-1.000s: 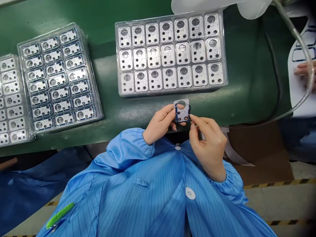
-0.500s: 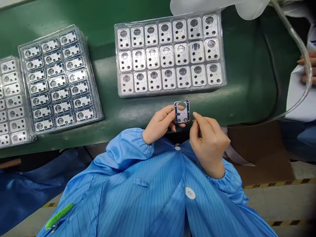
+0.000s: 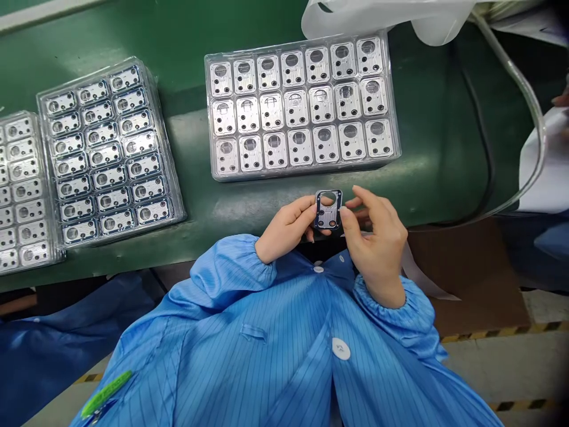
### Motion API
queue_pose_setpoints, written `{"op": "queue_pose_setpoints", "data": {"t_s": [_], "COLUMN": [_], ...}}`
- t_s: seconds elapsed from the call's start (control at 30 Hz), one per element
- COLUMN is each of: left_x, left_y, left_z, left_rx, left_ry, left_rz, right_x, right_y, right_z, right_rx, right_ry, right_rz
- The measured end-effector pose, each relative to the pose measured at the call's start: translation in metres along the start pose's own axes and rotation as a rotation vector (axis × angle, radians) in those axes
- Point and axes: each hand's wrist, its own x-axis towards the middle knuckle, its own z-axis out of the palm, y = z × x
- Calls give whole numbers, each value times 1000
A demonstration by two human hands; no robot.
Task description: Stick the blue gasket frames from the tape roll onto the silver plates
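A small silver plate with a dark blue rim and round holes [image 3: 328,210] is held upright over the near edge of the green table [image 3: 427,148]. My left hand [image 3: 287,228] grips its left side with thumb and fingers closed. The thumb of my right hand [image 3: 376,237] presses on the plate's right edge, its other fingers loosely curled and spread behind. Just beyond my hands lies a clear plastic tray [image 3: 393,118] with three rows of similar silver plates.
Two more clear trays of plates [image 3: 106,148] [image 3: 22,190] lie at the left of the table. A clear hose [image 3: 528,101], a black cable [image 3: 482,130] and a white plastic bag [image 3: 391,15] are at the right and top. Another person's fingertips on white sheets [image 3: 551,160] show at the right edge.
My right hand has come back from a small gap beside the plate and now touches its right edge. The view has shifted slightly, so the trays sit lower.
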Motion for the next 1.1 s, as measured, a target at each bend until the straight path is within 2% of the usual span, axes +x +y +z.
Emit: {"op": "queue_pose_setpoints", "data": {"t_s": [0.17,0.37,0.6,0.73,0.93,1.1], "left_x": [-1,-1,0,1,0,0], "left_y": [0,1,-1,-1,-1,1], "left_z": [-1,-2,-2,-1,1,1], "left_rx": [77,108,106,103,119,108], "left_ry": [-21,-44,-48,-34,-2,-8], "left_rz": [-5,4,10,6,-7,2], "right_x": [14,16,16,16,15,17], "right_y": [6,7,13,9,-10,-10], "right_z": [-4,-7,-7,-12,-30,-32], "right_rx": [-17,-29,-193,-147,-45,-38], "right_ry": [-92,-77,-26,-8,-127,-138], "right_rz": [-113,-171,-364,-334,-212,-190]}}
